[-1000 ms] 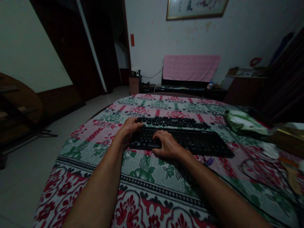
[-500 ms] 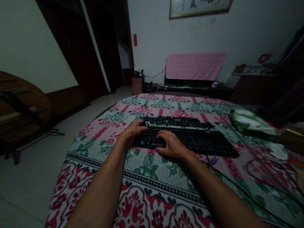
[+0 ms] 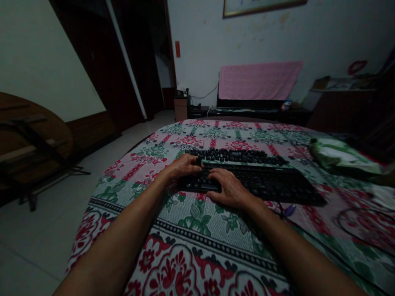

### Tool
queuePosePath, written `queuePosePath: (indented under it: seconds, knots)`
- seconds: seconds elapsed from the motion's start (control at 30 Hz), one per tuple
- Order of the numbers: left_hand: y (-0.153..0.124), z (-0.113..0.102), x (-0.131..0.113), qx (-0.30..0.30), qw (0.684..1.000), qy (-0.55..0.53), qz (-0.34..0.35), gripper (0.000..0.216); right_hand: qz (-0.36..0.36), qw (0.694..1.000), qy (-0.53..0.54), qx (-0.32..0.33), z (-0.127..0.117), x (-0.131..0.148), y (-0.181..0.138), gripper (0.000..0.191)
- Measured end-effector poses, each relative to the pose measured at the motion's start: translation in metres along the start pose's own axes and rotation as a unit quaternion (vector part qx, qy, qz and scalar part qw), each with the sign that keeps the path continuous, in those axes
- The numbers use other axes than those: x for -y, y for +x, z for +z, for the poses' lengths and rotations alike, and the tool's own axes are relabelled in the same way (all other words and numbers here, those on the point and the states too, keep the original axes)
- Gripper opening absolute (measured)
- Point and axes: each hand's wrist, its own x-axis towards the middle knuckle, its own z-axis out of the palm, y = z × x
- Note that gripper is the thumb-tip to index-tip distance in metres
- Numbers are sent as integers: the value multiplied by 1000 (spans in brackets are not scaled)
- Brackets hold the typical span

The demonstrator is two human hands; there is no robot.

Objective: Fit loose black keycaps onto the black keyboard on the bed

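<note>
A black keyboard [image 3: 268, 183] lies across the patterned tablecloth, its left part partly covered by my hands. My left hand [image 3: 185, 165] is over the keyboard's upper left, thumb and forefinger closed on a small black keycap [image 3: 200, 159]; dim light blurs its detail. On the keys beside it rests my right hand [image 3: 230, 187], fingers bent but apart, with the thumb near the front edge and nothing visible in its grasp. Just behind the keyboard runs a long strip of loose black keycaps [image 3: 243, 156].
A black cable [image 3: 321, 250] with a purple plug [image 3: 289, 211] lies at the right front. Farther right are a green-and-white bag [image 3: 342, 156] and white tissue [image 3: 384, 196]. The tablecloth [image 3: 194, 220] covers a round-edged table. A folded wooden table [image 3: 33, 123] leans at left.
My left hand has shifted slightly right along the keyboard with the keycap, nearer my right hand. The view has turned a little left, so the scene sits farther right.
</note>
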Motion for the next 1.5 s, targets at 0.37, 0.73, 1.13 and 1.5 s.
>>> queuePosePath:
  seconds: [0.37, 0.73, 1.13, 1.5]
  knots:
    - [-5, 6, -11, -45, 997, 24, -58, 19, -4, 1000, 0, -1, 2, -3, 1, 39]
    - [-8, -3, -24, -160, 972, 97, -145, 6, -3, 1000, -3, 5, 2, -3, 1, 40]
    - [-16, 11, -39, -133, 965, 94, -206, 9, -3, 1000, -3, 0, 2, -3, 1, 39]
    - [-1, 16, -13, -139, 957, 192, -168, 20, -6, 1000, -1, 1, 3, -4, 1, 40]
